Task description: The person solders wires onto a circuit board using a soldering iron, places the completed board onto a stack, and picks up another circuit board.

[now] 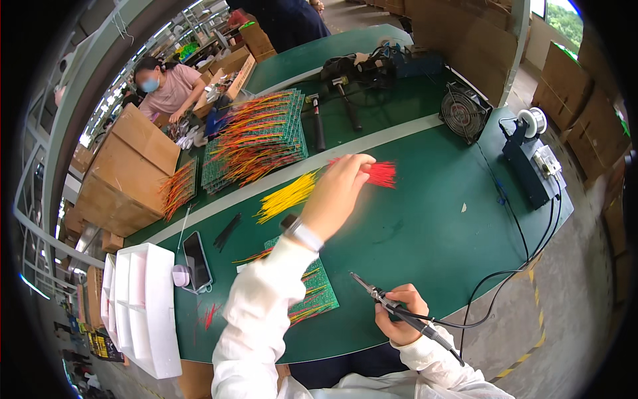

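My left hand (pixel 337 193) reaches out over the green table, its fingers at a bundle of red wires (pixel 380 174); whether it grips any wire I cannot tell. A bundle of yellow wires (pixel 287 196) lies just left of it. My right hand (pixel 397 319) holds a soldering iron (pixel 372 290) near the table's front edge, tip pointing up-left. A green circuit board (pixel 314 292) with red and yellow wires on it lies under my left forearm, partly hidden by the white sleeve.
Stacks of wired green boards (pixel 256 139) stand at the back left beside cardboard boxes (pixel 129 169). A phone (pixel 197 261) and white foam tray (pixel 143 306) lie at left. A small fan (pixel 464 112) and blue solder station (pixel 531 159) stand at right. Another person (pixel 169 86) works behind.
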Demonstrator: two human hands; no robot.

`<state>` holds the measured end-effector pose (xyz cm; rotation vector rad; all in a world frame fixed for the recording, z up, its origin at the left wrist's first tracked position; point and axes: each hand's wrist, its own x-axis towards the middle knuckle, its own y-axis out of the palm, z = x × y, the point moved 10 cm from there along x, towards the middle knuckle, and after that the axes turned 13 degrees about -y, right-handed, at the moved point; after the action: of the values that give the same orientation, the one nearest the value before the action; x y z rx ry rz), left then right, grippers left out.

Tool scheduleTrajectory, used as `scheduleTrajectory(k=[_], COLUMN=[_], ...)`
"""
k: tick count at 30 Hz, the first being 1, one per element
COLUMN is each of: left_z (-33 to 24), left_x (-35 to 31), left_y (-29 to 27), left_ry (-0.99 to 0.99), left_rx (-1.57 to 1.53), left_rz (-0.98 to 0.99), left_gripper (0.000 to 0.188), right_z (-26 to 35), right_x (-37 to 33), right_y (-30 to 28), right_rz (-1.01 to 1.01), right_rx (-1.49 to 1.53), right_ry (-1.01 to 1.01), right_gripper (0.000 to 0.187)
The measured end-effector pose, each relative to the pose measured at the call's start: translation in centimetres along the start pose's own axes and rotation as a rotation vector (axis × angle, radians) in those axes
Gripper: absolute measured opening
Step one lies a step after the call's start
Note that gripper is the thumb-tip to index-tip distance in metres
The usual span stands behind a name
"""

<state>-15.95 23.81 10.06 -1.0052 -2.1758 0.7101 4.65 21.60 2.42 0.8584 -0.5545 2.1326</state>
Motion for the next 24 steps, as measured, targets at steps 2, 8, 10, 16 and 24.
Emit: scheduleTrajectory(k=[2,8,10,16,24], left_z=[4.9,6.3,5.2,5.8,6.2], left_x=[1.4,4.1,4.5,5.4,4.7], left_y=[3.0,7.3,6.8,6.4,3.5], left_ry=[0.103,0.058,0.078,-0.027,-0.048], left_rx=[0.323,0.392,0.382,0.319,0.155], left_rz=[0.022,0.04,-0.053,-0.016,-0.084], left_gripper=[0.028,0.014,0.01,0.011,0.006], right_z=[0.5,-0.1,0.2,0.1,-0.1], right_x=[-0.1,-0.4,0.1,0.6,0.2], right_y=[0.7,0.4,0.3,0.7,0.8], right_rz=[0.023,0.018,0.026,0.079,0.079], right_rx=[0.038,0.038,-0.007,0.002,0.013], right_ry=[-0.008,-0.01,-0.054,-0.051,-0.02], right_gripper=[0.031,0.031,0.031,0.032,0.031])
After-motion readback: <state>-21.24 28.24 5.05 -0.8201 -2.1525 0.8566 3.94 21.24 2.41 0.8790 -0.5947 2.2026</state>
